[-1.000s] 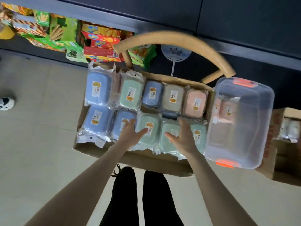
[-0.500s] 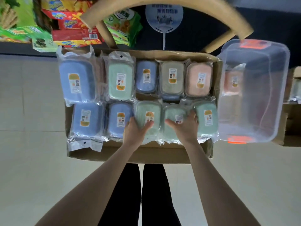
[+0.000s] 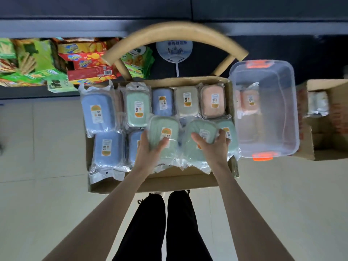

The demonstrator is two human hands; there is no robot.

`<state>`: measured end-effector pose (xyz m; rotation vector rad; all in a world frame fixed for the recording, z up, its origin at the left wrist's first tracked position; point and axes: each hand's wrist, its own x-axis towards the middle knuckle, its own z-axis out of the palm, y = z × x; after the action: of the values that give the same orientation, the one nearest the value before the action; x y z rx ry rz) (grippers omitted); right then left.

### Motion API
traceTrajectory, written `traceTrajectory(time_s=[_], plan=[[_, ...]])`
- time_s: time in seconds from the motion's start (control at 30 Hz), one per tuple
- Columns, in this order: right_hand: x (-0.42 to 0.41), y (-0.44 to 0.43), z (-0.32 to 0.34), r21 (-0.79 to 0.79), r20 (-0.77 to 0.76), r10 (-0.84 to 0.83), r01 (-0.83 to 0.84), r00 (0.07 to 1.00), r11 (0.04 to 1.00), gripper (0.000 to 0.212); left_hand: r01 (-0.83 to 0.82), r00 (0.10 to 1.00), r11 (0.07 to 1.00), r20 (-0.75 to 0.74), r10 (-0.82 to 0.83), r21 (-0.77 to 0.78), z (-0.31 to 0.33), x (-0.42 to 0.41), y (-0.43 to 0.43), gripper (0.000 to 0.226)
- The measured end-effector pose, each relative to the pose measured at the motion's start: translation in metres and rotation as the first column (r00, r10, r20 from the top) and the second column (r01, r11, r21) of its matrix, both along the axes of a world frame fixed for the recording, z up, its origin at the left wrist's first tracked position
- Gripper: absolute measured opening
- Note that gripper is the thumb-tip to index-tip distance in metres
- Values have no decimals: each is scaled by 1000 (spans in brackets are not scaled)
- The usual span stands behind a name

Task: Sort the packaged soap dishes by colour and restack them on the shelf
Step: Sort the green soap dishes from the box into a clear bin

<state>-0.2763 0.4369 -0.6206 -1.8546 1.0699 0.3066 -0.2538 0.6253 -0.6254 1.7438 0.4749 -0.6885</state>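
Both hands clamped on green soap dishes in the box.

My left hand (image 3: 150, 147) is curled round one green soap dish (image 3: 163, 127), thumb across its label. My right hand (image 3: 212, 146) pinches a second green dish (image 3: 202, 131) just beside it, so the hands sit close together, each on its own pack. Both packs look tipped up off the near row of the cardboard box (image 3: 169, 182), which I read as gathering the greens into one colour pile. The blurred wrappers hide whether more packs lie under them. The blue dishes (image 3: 98, 110) lie left of my left hand and a pink dish (image 3: 212, 101) beyond my right. A clear tub (image 3: 282, 113) stands right of it, handy for sorted packs.
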Motion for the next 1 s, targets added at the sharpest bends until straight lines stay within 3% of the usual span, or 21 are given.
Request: traceTrajectory(time_s=[0.17, 0.23, 0.37, 0.5, 0.67, 0.87, 1.0], plan=[[-10, -16, 58, 95, 226, -117, 98, 967, 991, 60, -41, 993, 991, 102, 54, -131, 55, 5, -14, 79], [-14, -26, 84, 112, 315, -144, 114, 938, 987, 55, -42, 985, 990, 158, 63, -133, 80, 4, -26, 71], [-26, -54, 130, 116, 462, -180, 142, 868, 983, 57, -20, 962, 996, 268, 43, -89, 126, -2, -58, 55], [-47, -93, 171, 101, 546, -208, 183, 812, 978, 53, 70, 919, 996, 392, -45, -49, 167, -11, -104, 71], [-94, -168, 218, 103, 613, -228, 209, 756, 972, 45, 128, 856, 989, 512, -70, -78, 209, -42, -179, 68], [-165, -272, 269, 160, 718, -234, 172, 656, 972, 51, 201, 805, 978, 579, -129, -62, 258, -101, -292, 58], [-196, -337, 299, 121, 772, -215, 193, 598, 974, 40, 218, 773, 974, 619, -137, -57, 294, -121, -363, 55]])
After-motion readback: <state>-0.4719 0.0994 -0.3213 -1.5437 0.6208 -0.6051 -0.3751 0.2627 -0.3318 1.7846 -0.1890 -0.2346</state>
